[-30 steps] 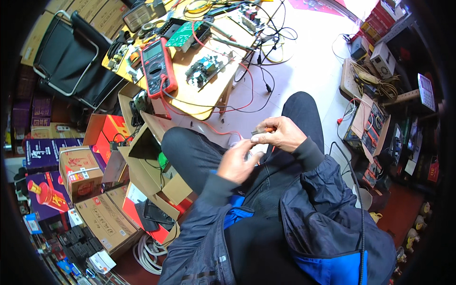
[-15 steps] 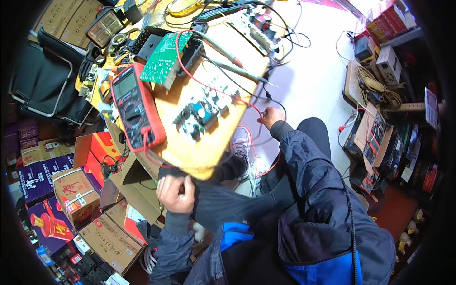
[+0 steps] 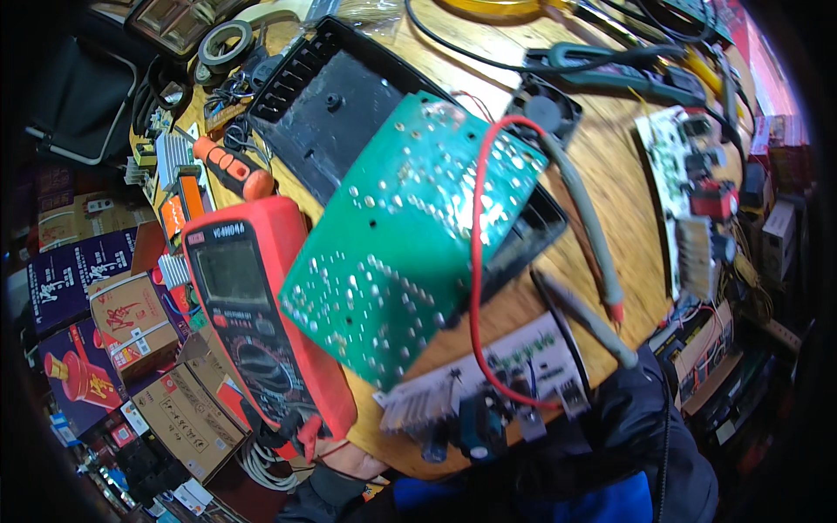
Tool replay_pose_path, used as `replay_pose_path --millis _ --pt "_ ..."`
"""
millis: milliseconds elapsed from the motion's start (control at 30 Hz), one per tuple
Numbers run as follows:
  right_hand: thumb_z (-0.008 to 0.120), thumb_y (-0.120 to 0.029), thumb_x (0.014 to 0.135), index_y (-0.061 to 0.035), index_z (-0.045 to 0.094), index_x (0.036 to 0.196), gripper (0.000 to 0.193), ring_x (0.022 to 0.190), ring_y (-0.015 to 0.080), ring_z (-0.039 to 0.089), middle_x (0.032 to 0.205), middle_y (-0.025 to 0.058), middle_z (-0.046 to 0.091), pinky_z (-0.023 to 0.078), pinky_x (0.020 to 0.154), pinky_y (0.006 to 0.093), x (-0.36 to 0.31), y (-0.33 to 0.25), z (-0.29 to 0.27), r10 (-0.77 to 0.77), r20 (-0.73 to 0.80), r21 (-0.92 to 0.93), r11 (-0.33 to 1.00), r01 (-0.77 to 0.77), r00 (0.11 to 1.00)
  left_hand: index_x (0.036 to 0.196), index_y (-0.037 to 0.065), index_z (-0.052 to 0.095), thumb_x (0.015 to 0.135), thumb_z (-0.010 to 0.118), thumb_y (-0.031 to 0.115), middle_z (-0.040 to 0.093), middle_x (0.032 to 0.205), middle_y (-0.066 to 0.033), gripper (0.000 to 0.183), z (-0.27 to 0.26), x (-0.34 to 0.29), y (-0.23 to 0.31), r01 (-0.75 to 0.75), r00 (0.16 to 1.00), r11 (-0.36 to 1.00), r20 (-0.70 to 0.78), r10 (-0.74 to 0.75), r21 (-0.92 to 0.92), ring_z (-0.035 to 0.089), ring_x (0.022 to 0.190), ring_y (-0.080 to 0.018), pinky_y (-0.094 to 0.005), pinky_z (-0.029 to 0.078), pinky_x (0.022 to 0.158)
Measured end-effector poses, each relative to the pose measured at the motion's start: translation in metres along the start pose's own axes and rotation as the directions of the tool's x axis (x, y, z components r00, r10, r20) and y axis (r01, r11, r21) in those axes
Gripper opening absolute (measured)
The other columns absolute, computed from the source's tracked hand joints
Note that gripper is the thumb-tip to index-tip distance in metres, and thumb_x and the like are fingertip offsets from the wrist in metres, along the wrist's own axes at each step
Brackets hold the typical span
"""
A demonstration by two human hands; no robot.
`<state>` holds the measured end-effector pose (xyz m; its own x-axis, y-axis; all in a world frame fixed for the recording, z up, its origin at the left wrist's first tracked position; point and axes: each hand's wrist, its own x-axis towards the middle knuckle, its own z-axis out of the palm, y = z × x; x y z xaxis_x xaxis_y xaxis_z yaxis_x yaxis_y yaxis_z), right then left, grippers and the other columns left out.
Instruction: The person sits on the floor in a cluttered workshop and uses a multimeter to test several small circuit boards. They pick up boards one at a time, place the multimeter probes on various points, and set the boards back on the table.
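Observation:
My left hand (image 3: 347,459) is just past the lower end of the red multimeter (image 3: 336,375), at the table's near edge; its fingers are hidden. The right sleeve (image 3: 619,418) shows beside the table, but my right hand is out of sight. A green circuit board (image 3: 384,235), solder side up, leans over a black plastic housing (image 3: 340,74). The red test lead (image 3: 477,261) loops across that board, and its grey probe (image 3: 584,218) lies on the wood. A second grey probe (image 3: 593,327), on a black lead, crosses a white circuit board (image 3: 514,362) with parts mounted on it.
Another populated board (image 3: 676,192) lies along the right edge. A small black fan (image 3: 545,109) and green-handled cutters (image 3: 619,78) sit at the back. An orange-and-black screwdriver (image 3: 231,167) rests beyond the meter. Cardboard boxes (image 3: 179,418) crowd the floor at left.
The view has come much closer to the table. My right hand, earlier at the leads beside the table, has left the picture. My left hand now shows only partly, below the multimeter.

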<state>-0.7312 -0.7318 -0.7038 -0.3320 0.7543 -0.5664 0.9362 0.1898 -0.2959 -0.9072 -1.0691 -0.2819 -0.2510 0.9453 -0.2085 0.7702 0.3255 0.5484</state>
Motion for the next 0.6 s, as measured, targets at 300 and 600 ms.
replay_pose_path --millis 300,600 --pt "0.072 -0.038 0.087 -0.0110 0.074 0.111 0.036 0.089 0.0329 0.071 0.097 0.0164 0.074 0.056 0.080 0.0430 0.025 0.000 0.016 0.022 0.024 -0.018 1.000 -0.022 0.999 0.126 0.002 0.066 0.087 0.066 0.036 0.065 0.127 -0.0217 0.052 0.003 0.020 -0.002 0.027 1.000 0.999 0.000 -0.027 -0.048 0.062 0.116 -0.0419 -0.0504 0.046 0.103" --pt "0.072 -0.039 0.088 -0.0107 0.076 0.108 0.035 0.086 0.0301 0.072 0.094 0.0154 0.075 0.056 0.079 0.0408 -0.076 0.041 0.037 -0.071 0.079 0.149 0.987 0.058 0.994 0.129 0.002 0.064 0.086 0.068 0.039 0.064 0.128 -0.0211 0.057 0.009 0.004 -0.002 0.011 0.997 0.996 -0.080 -0.018 -0.085 0.062 0.115 -0.0405 -0.0491 0.047 0.102"
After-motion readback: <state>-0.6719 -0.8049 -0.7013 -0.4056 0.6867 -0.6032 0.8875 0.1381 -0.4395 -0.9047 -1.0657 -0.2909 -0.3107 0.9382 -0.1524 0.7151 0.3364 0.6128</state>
